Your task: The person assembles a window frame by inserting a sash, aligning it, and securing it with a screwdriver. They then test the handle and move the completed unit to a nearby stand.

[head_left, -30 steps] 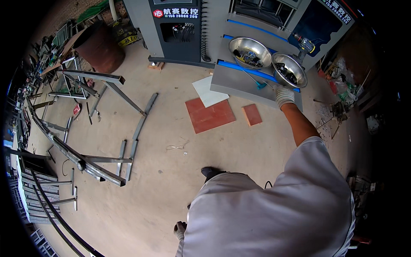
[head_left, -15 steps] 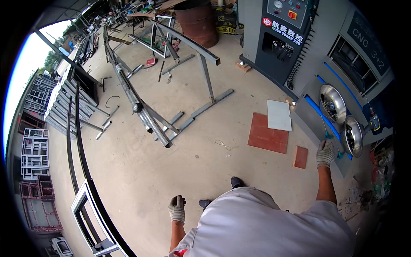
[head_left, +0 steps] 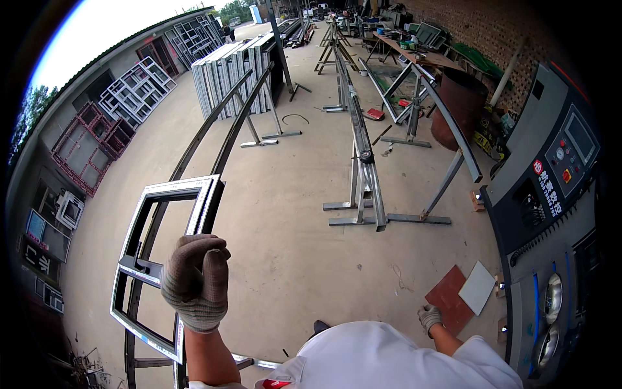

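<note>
My left hand (head_left: 196,282), in a grey-white knit glove with a brown palm side, is raised in front of the window frame (head_left: 170,189). Its fingers are curled and pressed to the thumb; whatever they may hold is hidden. The silver-and-black frame, with a crossbar, lies tilted across two long dark rails (head_left: 227,139). Low on the right is my gloved right hand (head_left: 429,318), its fingers curled in, beside the red-brown board (head_left: 453,295) on the floor. It appears small, and I cannot make out anything in it.
A metal trestle (head_left: 366,175) stands ahead, with another angled steel beam (head_left: 453,123) to its right. A grey machine cabinet (head_left: 551,194) with metal bowls (head_left: 552,298) borders the right. Stacked frames (head_left: 236,74) stand far left; a rusty drum (head_left: 459,107) stands behind the beam.
My view has swung left towards the rails and window frame. My left hand has come up in front of that frame; my right hand has left the bowls' side and hangs near the boards.
</note>
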Demonstrator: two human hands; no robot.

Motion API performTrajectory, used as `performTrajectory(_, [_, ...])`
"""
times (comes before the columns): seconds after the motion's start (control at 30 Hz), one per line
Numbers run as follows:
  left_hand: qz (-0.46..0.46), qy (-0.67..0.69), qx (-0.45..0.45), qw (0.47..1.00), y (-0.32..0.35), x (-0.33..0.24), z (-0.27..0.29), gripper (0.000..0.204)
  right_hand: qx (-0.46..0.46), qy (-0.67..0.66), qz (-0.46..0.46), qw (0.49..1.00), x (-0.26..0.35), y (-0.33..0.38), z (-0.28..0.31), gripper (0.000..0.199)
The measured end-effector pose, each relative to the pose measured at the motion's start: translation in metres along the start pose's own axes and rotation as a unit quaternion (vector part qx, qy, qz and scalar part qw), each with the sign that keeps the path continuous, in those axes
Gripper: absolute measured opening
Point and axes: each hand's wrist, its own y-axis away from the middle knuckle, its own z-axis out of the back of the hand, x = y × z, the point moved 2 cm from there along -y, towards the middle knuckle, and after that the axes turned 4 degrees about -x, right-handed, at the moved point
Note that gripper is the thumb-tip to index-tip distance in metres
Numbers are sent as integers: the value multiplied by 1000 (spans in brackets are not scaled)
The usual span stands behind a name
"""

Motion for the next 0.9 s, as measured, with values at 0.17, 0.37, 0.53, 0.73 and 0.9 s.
performTrajectory(0.17, [-240,-112,60,963,-47,-68,100,38,110,-59,-41,991,149,29,-48,28])
performTrajectory(0.37, [-343,-211,220,888,-50,-76,147,37,179,-23,24,983,218,22,-105,25])
performTrajectory(0.53, [-343,-255,252,868,-45,-65,161,36,232,46,55,970,241,12,-138,25])
performTrajectory(0.73, [-323,-293,258,863,-64,-48,160,34,272,77,19,959,258,-42,-163,25])
performTrajectory(0.9, [-308,-356,247,847,-94,-27,142,33,292,104,33,950,304,-89,-188,20])
